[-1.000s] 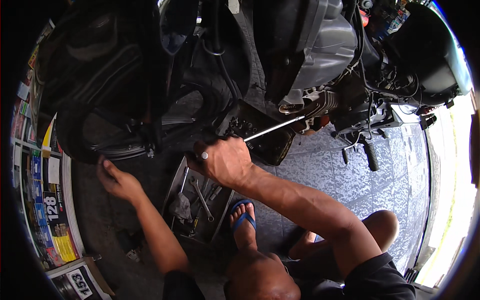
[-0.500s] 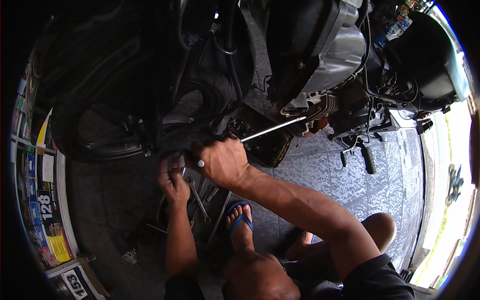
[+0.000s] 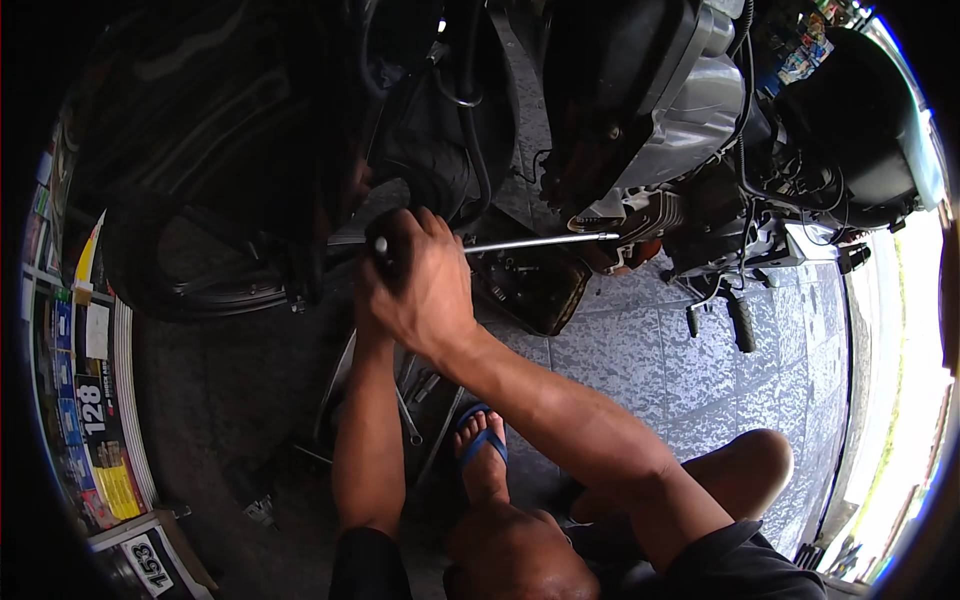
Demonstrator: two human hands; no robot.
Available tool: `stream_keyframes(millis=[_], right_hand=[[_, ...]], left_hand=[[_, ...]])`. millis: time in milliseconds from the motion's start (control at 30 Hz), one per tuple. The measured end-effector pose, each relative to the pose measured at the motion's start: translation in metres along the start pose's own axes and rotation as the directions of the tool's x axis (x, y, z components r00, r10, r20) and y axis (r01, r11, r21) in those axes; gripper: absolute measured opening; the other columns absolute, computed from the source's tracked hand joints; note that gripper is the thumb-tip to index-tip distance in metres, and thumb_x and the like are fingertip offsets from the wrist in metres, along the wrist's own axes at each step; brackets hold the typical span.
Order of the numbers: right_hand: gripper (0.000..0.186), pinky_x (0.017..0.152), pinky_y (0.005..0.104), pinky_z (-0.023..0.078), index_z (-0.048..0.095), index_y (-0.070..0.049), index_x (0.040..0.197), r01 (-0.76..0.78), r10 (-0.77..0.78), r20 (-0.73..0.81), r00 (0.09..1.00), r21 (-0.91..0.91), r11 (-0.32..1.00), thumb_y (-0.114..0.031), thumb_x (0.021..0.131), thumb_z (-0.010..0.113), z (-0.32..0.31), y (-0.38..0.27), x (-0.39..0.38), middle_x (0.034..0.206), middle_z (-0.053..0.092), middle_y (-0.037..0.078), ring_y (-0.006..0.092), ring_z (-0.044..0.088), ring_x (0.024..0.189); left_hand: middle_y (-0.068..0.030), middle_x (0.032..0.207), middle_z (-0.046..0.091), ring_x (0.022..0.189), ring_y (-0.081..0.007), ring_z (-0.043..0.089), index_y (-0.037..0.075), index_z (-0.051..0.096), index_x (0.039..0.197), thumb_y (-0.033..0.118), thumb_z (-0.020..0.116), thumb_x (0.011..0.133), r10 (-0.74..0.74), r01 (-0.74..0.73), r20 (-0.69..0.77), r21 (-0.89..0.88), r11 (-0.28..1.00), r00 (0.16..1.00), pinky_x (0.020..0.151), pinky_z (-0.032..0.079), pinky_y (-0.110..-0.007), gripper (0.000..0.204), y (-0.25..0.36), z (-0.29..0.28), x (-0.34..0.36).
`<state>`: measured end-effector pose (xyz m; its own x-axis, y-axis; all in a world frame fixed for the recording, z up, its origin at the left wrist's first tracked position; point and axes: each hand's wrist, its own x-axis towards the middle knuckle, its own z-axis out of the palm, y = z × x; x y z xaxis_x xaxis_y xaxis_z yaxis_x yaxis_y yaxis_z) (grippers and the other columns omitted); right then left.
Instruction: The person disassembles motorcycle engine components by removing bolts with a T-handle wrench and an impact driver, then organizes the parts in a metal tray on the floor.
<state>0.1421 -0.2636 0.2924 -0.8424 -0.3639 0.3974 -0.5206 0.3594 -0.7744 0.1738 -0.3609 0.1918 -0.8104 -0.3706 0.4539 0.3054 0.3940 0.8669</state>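
Note:
My right hand is shut around the dark handle of a long T-handle wrench, whose bright steel shaft runs right to the motorcycle engine. My left hand sits just under and behind the right one, mostly hidden by it, and seems to grip the same handle. The wrench's far tip meets the finned cylinder area of the engine.
A dark rear tyre stands at the left. An oil pan lies under the engine, and loose spanners rest in a metal tray by my sandalled foot. Shelves with coloured boxes line the far left; a footpeg hangs right.
My left hand came in from the open floor at the left to join the right hand on the wrench handle. The wrench has stayed on the engine.

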Motion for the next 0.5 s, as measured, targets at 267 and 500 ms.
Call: stream_keyframes(millis=[267,500], right_hand=[[0.037,0.075,0.0528,0.052,0.061,0.008,0.082,-0.068,0.043,0.247,0.968,0.096,0.993,-0.027,0.073,0.064,0.016,0.022,0.023,0.083,0.064,0.031,0.0496,0.063,0.081],[0.031,0.079,0.0523,0.053,0.064,0.009,0.079,-0.175,0.157,0.284,0.946,0.039,0.984,-0.021,0.071,0.058,0.012,-0.009,0.042,0.08,0.065,0.031,0.0487,0.064,0.082]], left_hand=[[-0.0134,0.12,0.054,0.113,-0.023,0.052,-0.002,0.046,0.127,0.031,0.068,0.087,-0.19,0.161,-0.144,-0.191,0.968,0.971,0.098,0.042,-0.037,0.057,0.028,0.019,-0.001],[-0.0052,0.108,0.06,0.098,-0.0136,0.057,0.0,0.055,0.115,0.033,0.072,0.085,-0.042,-0.038,-0.276,-0.278,0.96,0.96,0.084,0.048,-0.032,0.047,-0.013,0.017,-0.005]])
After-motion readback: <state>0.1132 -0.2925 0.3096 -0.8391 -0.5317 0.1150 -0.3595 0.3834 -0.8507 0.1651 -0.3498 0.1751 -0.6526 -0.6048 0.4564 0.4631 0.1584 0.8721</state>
